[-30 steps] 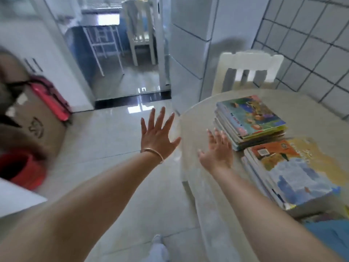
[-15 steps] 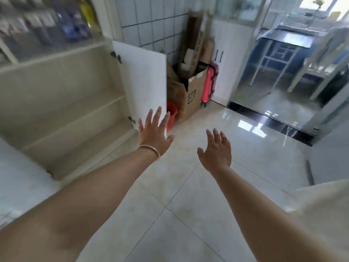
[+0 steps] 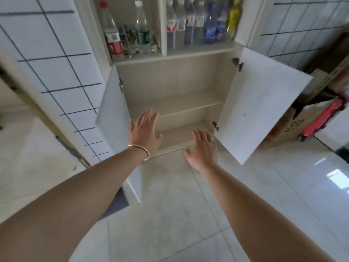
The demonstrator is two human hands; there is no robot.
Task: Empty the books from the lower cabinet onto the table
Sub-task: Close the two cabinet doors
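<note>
Both arms are being stretched forward toward the lower cabinet [image 3: 175, 103], seen at 12 o'clock. The left hand [image 3: 145, 134], with a bracelet [image 3: 138, 151] being worn at the wrist, is being held flat with fingers straight and slightly spread, nothing being gripped. The right hand [image 3: 204, 148], at 3 o'clock of the left, is also being held flat, fingers straight and loosely together, nothing being pinched. Both cabinet doors are being left swung wide: the left door [image 3: 113, 108] at 9 o'clock, the right door [image 3: 262, 106] at 2 o'clock. The middle shelf [image 3: 179, 105] and bottom board [image 3: 179, 136] are being shown bare; books cannot be seen in this view, so their place cannot be told. Bottles [image 3: 170, 25] are being kept on the upper shelf at 12 o'clock. A cardboard box [image 3: 294, 123] and a red case [image 3: 324, 118] are being seen at 3 o'clock, beside the right door.
</note>
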